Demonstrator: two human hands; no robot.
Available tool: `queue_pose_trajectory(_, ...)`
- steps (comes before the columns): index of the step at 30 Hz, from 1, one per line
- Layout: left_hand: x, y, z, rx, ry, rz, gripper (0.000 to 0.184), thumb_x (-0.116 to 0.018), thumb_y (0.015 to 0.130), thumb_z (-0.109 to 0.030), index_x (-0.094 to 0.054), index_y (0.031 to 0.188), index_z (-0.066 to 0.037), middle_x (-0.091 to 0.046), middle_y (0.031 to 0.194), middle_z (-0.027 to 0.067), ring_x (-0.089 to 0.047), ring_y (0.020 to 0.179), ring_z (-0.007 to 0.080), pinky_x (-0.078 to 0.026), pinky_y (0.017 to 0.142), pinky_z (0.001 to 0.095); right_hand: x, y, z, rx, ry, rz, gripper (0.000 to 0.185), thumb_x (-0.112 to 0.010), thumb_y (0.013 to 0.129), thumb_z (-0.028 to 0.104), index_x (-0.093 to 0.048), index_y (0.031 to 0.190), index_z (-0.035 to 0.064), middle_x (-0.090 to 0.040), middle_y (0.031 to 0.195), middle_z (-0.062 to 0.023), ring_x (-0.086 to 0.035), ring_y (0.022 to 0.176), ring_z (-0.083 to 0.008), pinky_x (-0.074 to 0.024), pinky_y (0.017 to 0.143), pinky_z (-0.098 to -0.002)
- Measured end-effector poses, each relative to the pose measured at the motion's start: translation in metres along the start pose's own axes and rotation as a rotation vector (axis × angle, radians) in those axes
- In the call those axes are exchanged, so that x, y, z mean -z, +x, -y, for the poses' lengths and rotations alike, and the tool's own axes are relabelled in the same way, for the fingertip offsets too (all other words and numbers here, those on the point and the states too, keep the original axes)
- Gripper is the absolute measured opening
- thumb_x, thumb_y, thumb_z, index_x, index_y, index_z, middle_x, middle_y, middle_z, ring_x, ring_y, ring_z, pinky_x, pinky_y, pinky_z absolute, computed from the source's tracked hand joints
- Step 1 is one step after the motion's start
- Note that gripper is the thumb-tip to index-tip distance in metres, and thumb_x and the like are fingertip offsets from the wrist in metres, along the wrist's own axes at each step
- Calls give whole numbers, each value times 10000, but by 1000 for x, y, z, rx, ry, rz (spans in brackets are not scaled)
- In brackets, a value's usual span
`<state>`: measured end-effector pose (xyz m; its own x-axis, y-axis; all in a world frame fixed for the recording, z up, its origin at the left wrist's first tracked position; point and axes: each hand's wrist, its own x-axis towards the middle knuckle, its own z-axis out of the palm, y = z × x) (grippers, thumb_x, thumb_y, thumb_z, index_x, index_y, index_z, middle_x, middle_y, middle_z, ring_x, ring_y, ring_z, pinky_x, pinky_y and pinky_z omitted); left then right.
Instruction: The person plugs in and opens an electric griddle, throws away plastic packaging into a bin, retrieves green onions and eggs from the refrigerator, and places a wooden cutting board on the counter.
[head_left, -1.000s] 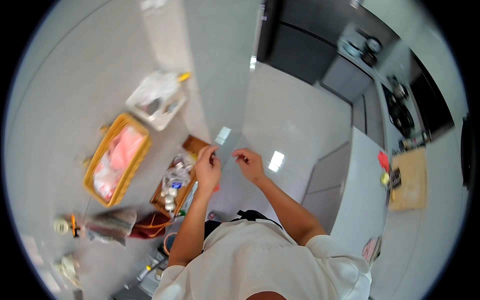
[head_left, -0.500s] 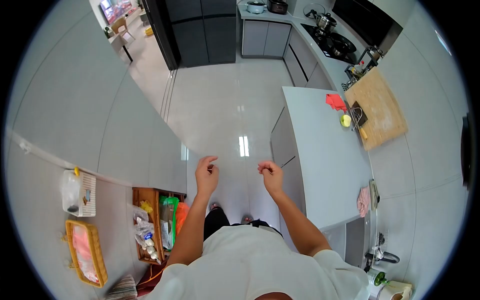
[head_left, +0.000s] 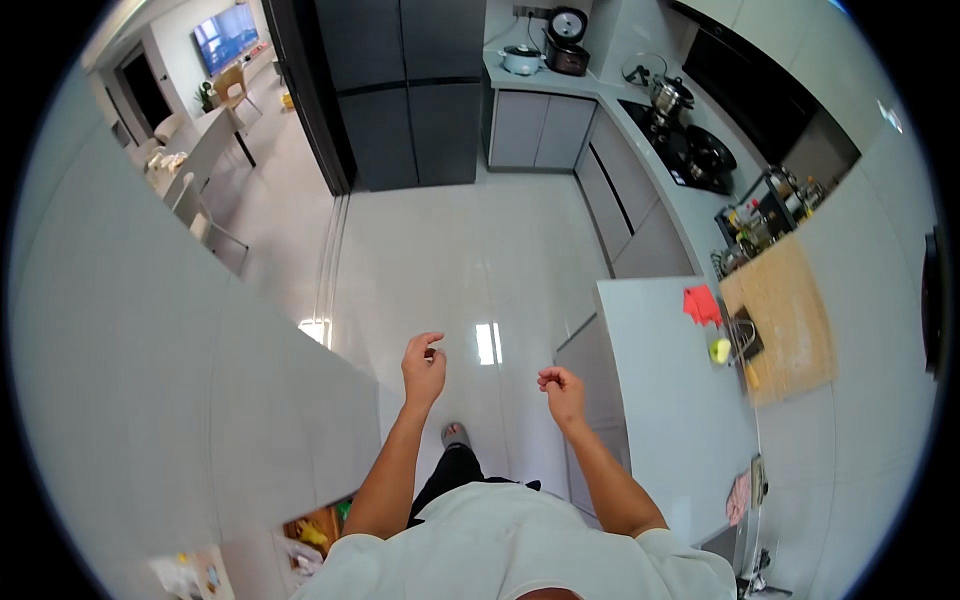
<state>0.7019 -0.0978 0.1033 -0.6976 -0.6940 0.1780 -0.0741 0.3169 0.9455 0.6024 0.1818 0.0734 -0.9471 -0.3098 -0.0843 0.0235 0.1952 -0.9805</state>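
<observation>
"How do the hands look?"

"The bare left hand [head_left: 424, 374] is over the glossy pale tiled floor [head_left: 430, 265], fingers bent with a gap to the thumb, holding nothing. The bare right hand [head_left: 563, 396] is loosely curled; nothing shows in it, but I can't tell how far open it is."

"What's nearest?"

"The long pale-grey tabletop [head_left: 660, 400], on the person's right, apart from the right hand."

"And on it?"

"A crumpled red cloth [head_left: 702, 306] towards the far end, with a round yellow-green fruit [head_left: 720, 351] near it. Closer in, a pink cloth [head_left: 738, 498] at the wall side."

"Farther off?"

"A shiny silver metal pot [head_left: 672, 97]."
</observation>
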Motion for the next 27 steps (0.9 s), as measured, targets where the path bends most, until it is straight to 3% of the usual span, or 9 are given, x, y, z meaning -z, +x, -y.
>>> queue_pose_trajectory(5, 13, 176, -21, -53, 56, -4, 303, -646, 909, 4, -716, 1199, -46, -675, 1225, 84, -677, 889, 187, -564, 757, 307, -66, 128, 60, 28, 49, -3, 278, -494, 928, -109, -721, 1062, -22, -736, 936, -79, -695, 854, -142, -569, 812, -284)
queue_pose_trajectory(14, -31, 461, 5, -145, 44, -31, 296, -636, 898, 40, -706, 1174, -40, -666, 1236, 107, -665, 850, 185, -560, 768, 320, -151, 368, 47, -7, 137, -51, 272, -491, 938, -116, -716, 1059, -24, -725, 924, -72, -699, 844, -150, -570, 796, -282)
queue_pose_trajectory(17, -35, 562, 21, -314, 97, -89, 312, -637, 885, 50, -708, 1175, -41, -672, 1217, 109, -658, 845, 187, -560, 772, 316, -191, 477, 51, -54, 153, -41, 242, -517, 946, -101, -719, 1054, -21, -729, 933, -74, -702, 844, -149, -570, 789, -281)
queue_pose_trajectory(19, -27, 610, 27, -94, 126, -57, 334, -638, 908, 23, -699, 1230, -42, -660, 1269, 87, -658, 925, 175, -550, 839, 304, -222, 544, 75, -55, 111, -5, 213, -549, 946, -77, -728, 1046, -20, -744, 925, -79, -711, 833, -144, -584, 785, -285)
queue_pose_trajectory(22, -17, 695, 28, -105, 141, -156, 320, -631, 879, 62, -710, 1172, -40, -684, 1193, 108, -660, 864, 180, -555, 736, 305, -285, 651, 115, -22, 90, 68, 166, -603, 949, -36, -741, 1036, -5, -761, 906, -78, -721, 825, -136, -597, 775, -288)
queue_pose_trajectory(27, -11, 844, 52, -191, 106, -204, 326, -627, 884, 66, -705, 1183, -37, -676, 1200, 111, -661, 848, 179, -549, 725, 294, -395, 795, 181, 92, 177, 267, 187, -562, 976, -42, -721, 1072, -18, -735, 945, -72, -697, 882, -141, -574, 811, -281)
